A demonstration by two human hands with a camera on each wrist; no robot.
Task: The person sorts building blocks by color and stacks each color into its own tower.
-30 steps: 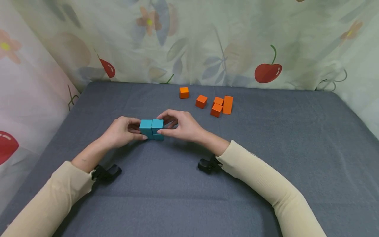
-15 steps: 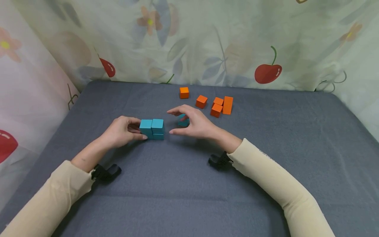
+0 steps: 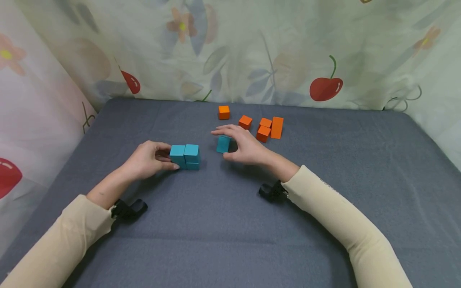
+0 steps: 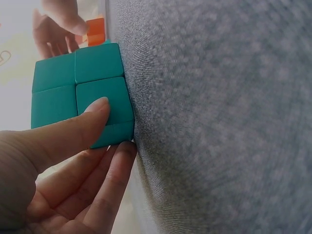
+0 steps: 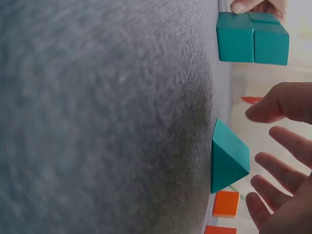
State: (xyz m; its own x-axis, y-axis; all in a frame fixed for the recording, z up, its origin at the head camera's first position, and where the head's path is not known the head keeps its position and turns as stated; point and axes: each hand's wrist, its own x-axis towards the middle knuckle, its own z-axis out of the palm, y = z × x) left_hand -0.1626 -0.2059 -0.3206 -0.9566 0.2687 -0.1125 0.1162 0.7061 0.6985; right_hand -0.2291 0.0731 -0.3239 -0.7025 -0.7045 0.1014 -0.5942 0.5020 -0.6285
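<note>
Several teal blocks stand together as a two-by-two stack point(image 3: 191, 153), its square faces plain in the left wrist view. My left hand point(image 3: 149, 160) grips this stack from the left, the thumb on the near face and fingers at its side and behind. To the right, apart from the stack, a teal triangular prism block point(image 5: 229, 158) lies on the cloth. My right hand point(image 3: 246, 146) hovers around that prism with spread, fairly straight fingers; a gap shows between hand and block in the right wrist view.
Behind my right hand are several orange blocks: a lone cube point(image 3: 223, 113), another cube point(image 3: 245, 122), two cubes touching point(image 3: 263, 134), and a long rectangular block point(image 3: 277, 128). A grey cloth point(image 3: 201, 224) covers the table, and a printed curtain point(image 3: 237, 52) hangs behind it.
My right hand has let go of the stack and moved right and slightly away to the triangular prism. My left hand keeps its hold on the stack without moving.
</note>
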